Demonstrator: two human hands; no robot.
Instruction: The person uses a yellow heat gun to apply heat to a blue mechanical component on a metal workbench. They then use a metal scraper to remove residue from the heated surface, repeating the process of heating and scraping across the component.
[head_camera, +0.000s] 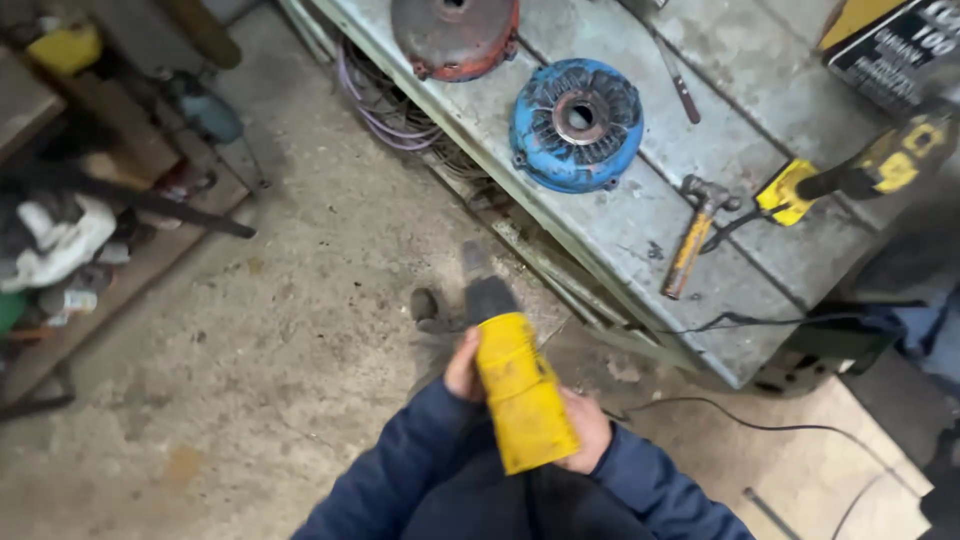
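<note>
Head view, looking down over a concrete floor (300, 330) and the near-left corner of a grey metal counter (640, 230).

Yellow power tool (518, 395) sits centre-near, held in front of the body, above the floor, not on the counter. Looks like a handheld grinder or similar; exact kind can't be told. Long axis runs from near-right (yellow body end, close to the chest) to far-left, tilted a little left of straight ahead. The dark grey head (484, 290) points away from the person, toward the floor beside the counter's near edge.

Left hand (463, 365) wraps the left flank of the yellow body near its forward half, fingers closed on it. Right hand (587, 432) clasps the right flank lower down, near the rear end, mostly hidden behind the body; closed on the tool as far as shows. Both in dark blue sleeves. Left hand is the nearer one to the tool's head; right hand is nearer the tail.

The counter lies right and far of the tool, apart from it. On it: a blue round motor cover (577, 123) with a central hole, far of the tool's head; a rust-red round housing (455, 35) further off; a hammer (692, 240) with a yellowish handle; a second yellow and black tool (860, 175) at far right. Black cable (760, 322) trails off the counter edge. Cluttered shelves (90, 220) at left.
</note>
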